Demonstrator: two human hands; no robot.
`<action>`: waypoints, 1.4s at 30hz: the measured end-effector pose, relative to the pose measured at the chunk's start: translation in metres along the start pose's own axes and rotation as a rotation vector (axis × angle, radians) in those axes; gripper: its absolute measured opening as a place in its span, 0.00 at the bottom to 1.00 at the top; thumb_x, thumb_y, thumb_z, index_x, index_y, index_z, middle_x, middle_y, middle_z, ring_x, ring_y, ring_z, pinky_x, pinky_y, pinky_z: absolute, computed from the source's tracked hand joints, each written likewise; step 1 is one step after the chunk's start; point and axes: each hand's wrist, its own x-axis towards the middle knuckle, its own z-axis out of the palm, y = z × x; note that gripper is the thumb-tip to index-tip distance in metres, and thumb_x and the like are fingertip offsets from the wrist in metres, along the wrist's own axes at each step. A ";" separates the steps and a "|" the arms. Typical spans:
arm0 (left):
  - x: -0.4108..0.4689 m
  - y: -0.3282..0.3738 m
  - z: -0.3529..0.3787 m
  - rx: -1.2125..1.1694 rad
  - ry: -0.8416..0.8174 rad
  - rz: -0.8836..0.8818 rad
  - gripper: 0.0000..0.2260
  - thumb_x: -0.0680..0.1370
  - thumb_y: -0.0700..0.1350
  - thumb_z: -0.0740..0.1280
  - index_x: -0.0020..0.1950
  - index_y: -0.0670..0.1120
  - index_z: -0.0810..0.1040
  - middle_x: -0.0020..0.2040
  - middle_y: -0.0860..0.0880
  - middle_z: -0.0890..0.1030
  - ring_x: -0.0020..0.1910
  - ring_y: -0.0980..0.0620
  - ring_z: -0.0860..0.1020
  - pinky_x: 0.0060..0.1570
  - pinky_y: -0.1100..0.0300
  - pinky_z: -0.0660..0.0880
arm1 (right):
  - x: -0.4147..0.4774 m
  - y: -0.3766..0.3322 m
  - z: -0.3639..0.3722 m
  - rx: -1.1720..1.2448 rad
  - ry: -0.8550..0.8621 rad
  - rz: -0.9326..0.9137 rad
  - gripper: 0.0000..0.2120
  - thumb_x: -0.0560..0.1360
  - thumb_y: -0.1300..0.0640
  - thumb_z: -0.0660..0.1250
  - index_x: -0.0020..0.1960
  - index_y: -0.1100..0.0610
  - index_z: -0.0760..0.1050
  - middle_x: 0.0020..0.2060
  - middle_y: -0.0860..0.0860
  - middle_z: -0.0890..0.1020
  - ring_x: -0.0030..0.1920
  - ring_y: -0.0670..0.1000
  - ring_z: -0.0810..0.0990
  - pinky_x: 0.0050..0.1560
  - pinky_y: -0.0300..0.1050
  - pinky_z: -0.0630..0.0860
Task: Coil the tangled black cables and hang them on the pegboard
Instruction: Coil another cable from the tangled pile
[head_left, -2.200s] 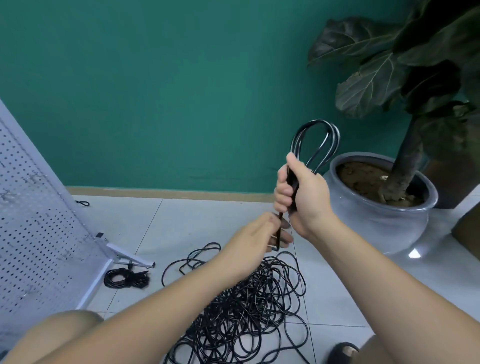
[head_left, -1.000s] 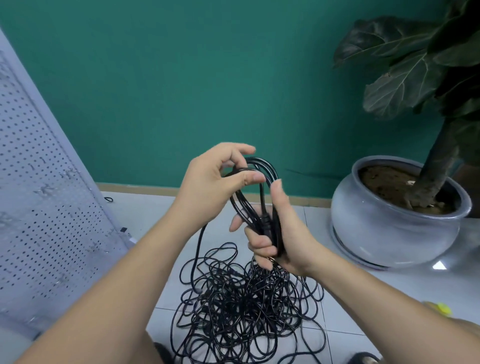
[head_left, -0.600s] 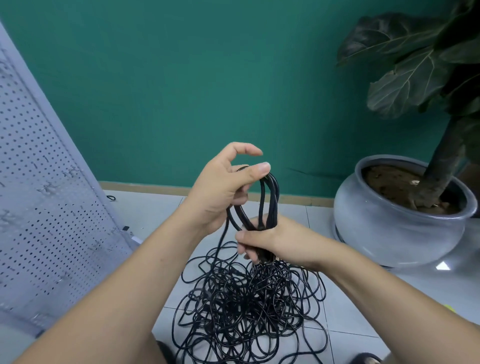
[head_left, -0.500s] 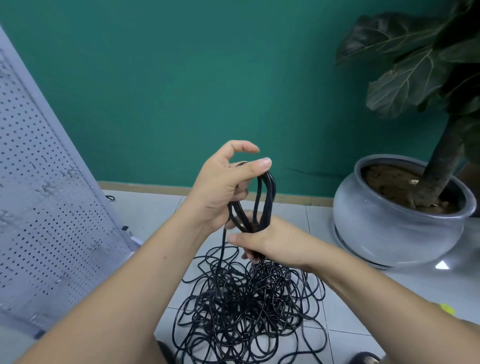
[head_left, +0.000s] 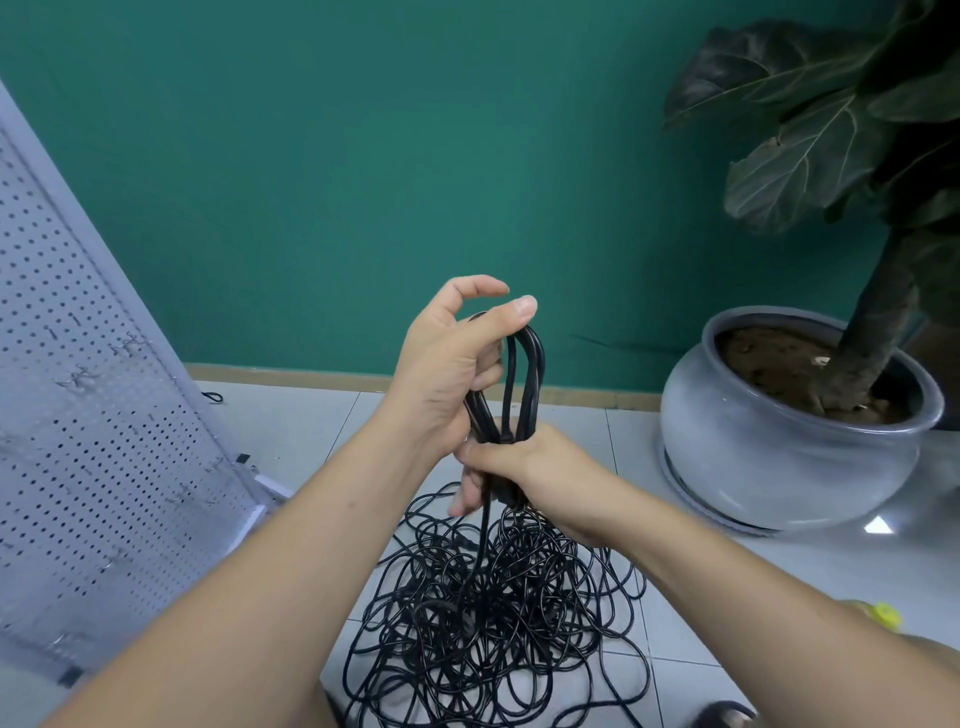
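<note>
A narrow coil of black cable stands upright between my hands in mid-air. My right hand grips the coil around its lower part. My left hand holds the upper loops, thumb laid over their top and index finger raised. A strand runs down from the coil into a big tangle of black cables on the tiled floor. The white pegboard leans at the left, with small hooks on it.
A grey ceramic pot with a large-leaved plant stands at the right by the green wall. A short bit of black cable lies by the skirting behind the pegboard. A yellow object shows near my right forearm.
The coil came down from up high by the plant pot to chest height. My left hand rose from the trailing strand to the upper loops, and my right hand turned over around the coil's waist.
</note>
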 end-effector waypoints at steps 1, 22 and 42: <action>0.001 -0.001 0.001 0.013 0.007 0.013 0.13 0.79 0.39 0.76 0.58 0.47 0.75 0.29 0.55 0.63 0.26 0.55 0.55 0.28 0.58 0.52 | 0.000 0.002 0.002 0.084 0.004 -0.007 0.14 0.85 0.60 0.66 0.40 0.59 0.74 0.30 0.56 0.78 0.33 0.58 0.81 0.38 0.43 0.77; -0.080 -0.110 0.030 0.883 -0.427 -0.201 0.11 0.89 0.56 0.54 0.57 0.53 0.73 0.44 0.48 0.86 0.42 0.55 0.85 0.50 0.53 0.81 | 0.001 -0.022 -0.086 0.249 0.763 -0.158 0.23 0.83 0.50 0.67 0.38 0.55 0.57 0.29 0.56 0.59 0.31 0.56 0.55 0.31 0.48 0.57; -0.024 0.010 -0.026 0.776 -0.068 0.444 0.12 0.72 0.50 0.82 0.39 0.48 0.81 0.41 0.50 0.78 0.40 0.58 0.74 0.43 0.59 0.71 | -0.005 0.010 -0.013 0.113 0.209 0.122 0.47 0.67 0.12 0.46 0.38 0.56 0.74 0.26 0.51 0.69 0.24 0.52 0.67 0.29 0.48 0.76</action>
